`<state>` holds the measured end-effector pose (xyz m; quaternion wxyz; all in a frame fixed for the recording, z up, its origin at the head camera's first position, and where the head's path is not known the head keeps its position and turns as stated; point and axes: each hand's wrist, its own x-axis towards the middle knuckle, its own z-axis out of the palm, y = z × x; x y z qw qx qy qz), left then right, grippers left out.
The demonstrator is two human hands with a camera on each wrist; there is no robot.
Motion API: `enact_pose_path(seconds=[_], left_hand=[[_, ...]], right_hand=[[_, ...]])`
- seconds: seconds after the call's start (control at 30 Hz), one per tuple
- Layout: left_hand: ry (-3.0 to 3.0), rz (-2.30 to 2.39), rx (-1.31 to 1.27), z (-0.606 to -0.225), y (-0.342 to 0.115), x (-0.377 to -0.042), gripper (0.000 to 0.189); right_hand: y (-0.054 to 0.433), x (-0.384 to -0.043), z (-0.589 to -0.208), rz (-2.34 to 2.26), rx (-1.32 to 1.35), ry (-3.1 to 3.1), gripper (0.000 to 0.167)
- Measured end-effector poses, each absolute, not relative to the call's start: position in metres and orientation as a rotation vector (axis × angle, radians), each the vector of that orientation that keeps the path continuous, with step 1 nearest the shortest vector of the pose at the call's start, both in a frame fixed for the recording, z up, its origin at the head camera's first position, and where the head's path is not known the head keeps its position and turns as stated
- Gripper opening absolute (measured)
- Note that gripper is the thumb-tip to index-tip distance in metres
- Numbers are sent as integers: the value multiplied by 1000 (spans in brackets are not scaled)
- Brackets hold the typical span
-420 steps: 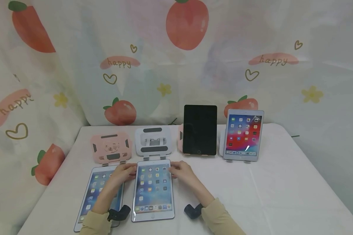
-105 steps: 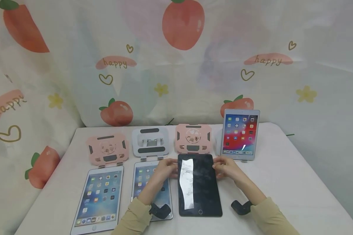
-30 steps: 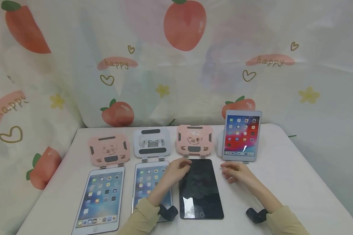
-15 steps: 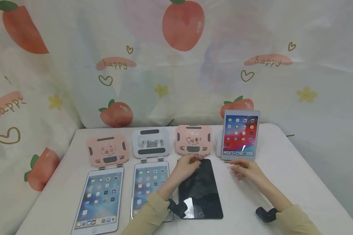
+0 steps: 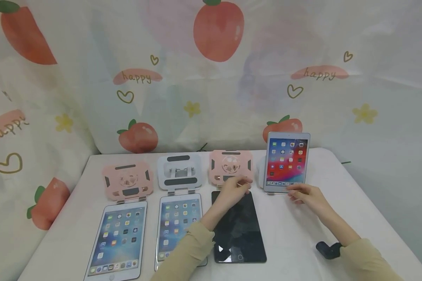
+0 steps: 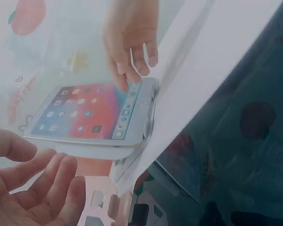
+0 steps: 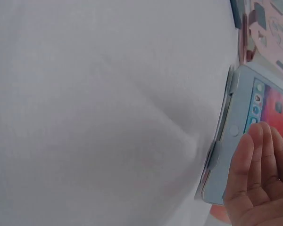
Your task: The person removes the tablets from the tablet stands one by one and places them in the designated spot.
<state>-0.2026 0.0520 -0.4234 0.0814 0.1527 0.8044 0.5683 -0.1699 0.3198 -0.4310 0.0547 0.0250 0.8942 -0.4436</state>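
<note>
A white tablet (image 5: pixel 286 160) with a lit red-and-blue picture stands propped on a pale stand at the back right. My right hand (image 5: pixel 312 200) is at its lower right corner, fingers extended in front of the screen's bottom edge. In the right wrist view, two clips hold the bottom of the tablet (image 7: pixel 234 132). My left hand (image 5: pixel 233 191), fingers loosely bent and holding nothing, hovers over the top edge of a black tablet (image 5: pixel 244 230) lying flat. Behind that hand stands a pink tablet stand (image 5: pixel 219 166). The left wrist view shows my left fingers (image 6: pixel 61 174) beside the propped tablet.
Two more white tablets, a left one (image 5: pixel 121 238) and a middle one (image 5: pixel 178 218), lie flat. Behind them stand another pink stand (image 5: pixel 117 181) and a pale blue stand (image 5: pixel 161 171). My left sleeve (image 5: pixel 188 253) covers part of the middle tablet. A printed curtain hangs behind the table.
The black tablet came off its pink stand and was laid flat in front of it. Both hands then let go and moved right and back, toward the propped white tablet.
</note>
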Motion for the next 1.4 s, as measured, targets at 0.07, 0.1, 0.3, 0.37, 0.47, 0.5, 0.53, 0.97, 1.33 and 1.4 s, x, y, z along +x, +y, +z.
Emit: enact_pose_path(seconds=[0.07, 0.1, 0.3, 0.37, 0.47, 0.5, 0.53, 0.97, 1.33, 1.4], left_hand=[[2412, 1701, 468, -422, 55, -205, 21], [2410, 1705, 462, -421, 57, -206, 21], [2398, 1749, 420, -416, 66, -211, 18], [2393, 1765, 428, -415, 70, -214, 18], [2378, 1786, 450, -413, 77, -217, 18], [2372, 1791, 458, -412, 80, -218, 18], [2371, 1791, 460, -411, 82, -220, 18], [2401, 1806, 347, -389, 102, -239, 15], [2384, 1829, 308, -370, 110, -258, 17], [2369, 1819, 287, -367, 112, -263, 18]], right_hand=[[326, -173, -429, -1361, 72, 2722, 38], [329, -174, -428, -1356, 69, 2730, 38], [352, -187, -424, -1348, 89, 2760, 40], [364, -193, -426, -1372, 117, 2763, 40], [383, -203, -427, -1414, 141, 2769, 40], [388, -205, -425, -1421, 142, 2776, 41], [392, -208, -423, -1439, 145, 2776, 39], [393, -219, -372, -1597, 125, 2820, 45], [385, -237, -370, -1757, 241, 2785, 48], [383, -241, -369, -1748, 250, 2794, 50]])
